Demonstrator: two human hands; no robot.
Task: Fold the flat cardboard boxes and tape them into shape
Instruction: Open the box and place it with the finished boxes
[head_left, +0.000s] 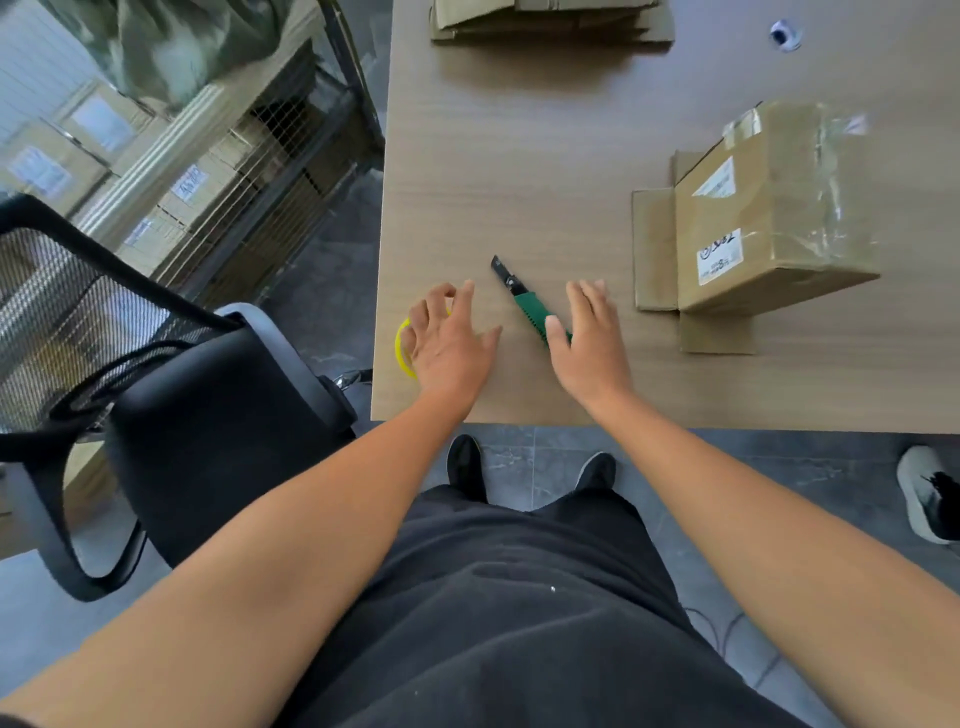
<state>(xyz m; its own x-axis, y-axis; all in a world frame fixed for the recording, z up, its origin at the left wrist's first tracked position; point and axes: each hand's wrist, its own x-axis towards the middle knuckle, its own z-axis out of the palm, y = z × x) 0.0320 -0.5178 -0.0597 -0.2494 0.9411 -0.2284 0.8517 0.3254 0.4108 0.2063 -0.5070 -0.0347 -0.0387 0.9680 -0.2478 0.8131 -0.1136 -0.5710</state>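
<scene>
Left hand (452, 340) over tape roll (401, 347), right hand (592, 338) at knife (523, 299), tabletop's (519, 156) front-left corner; fingers spread, holding nothing. Blade was out: a careless grab risked a cut. Flat boxes (550, 23) sat at far edge

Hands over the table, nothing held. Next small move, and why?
Likely reach forward to the flat cardboard stack at the far edge and pull one blank in. The left hand and right hand are open and hold nothing, the box at right already looks taped, and the tape roll and knife lie close by.
</scene>
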